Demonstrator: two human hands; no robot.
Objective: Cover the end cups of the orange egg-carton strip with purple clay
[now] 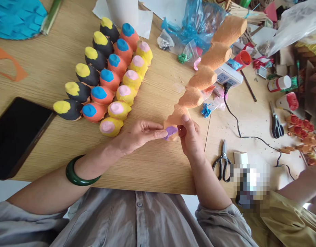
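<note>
The left hand point(140, 135) had its thumb along the edge of a lilac patch point(171, 132) on the near end of an orange strip point(191, 97); its other fingertips were hidden, so I cannot tell whether they pinched or only pressed. The right hand point(191, 137) gripped the strip just above that end, thumb on top, fingers mostly hidden behind. The strip was held up over the table point(147, 157), slanting away to the upper right and covering part of a power strip point(233, 75).

A blurred patch point(253, 187) blotted out whatever lay near the shears point(224, 161). The right edge cut off another person's arm point(296, 185); the left edge cut off a black slab point(21, 137), perhaps a tablet, and a blue fan-like piece point(16, 19). A white cup point(123, 12) ran out of the top, its mouth unseen.

A white-capped bottle point(279, 83) bore a red-and-white label, too small to read. The red cup point(242, 60) was dark inside, its contents unclear. A small clear bag point(211, 104) held a blue lump point(205, 110). A paint-smeared tub point(288, 101) stood near the bottle.

Left of the hands lay three painted rows: black point(95, 59), orange point(110, 85) and yellow point(136, 83).
</note>
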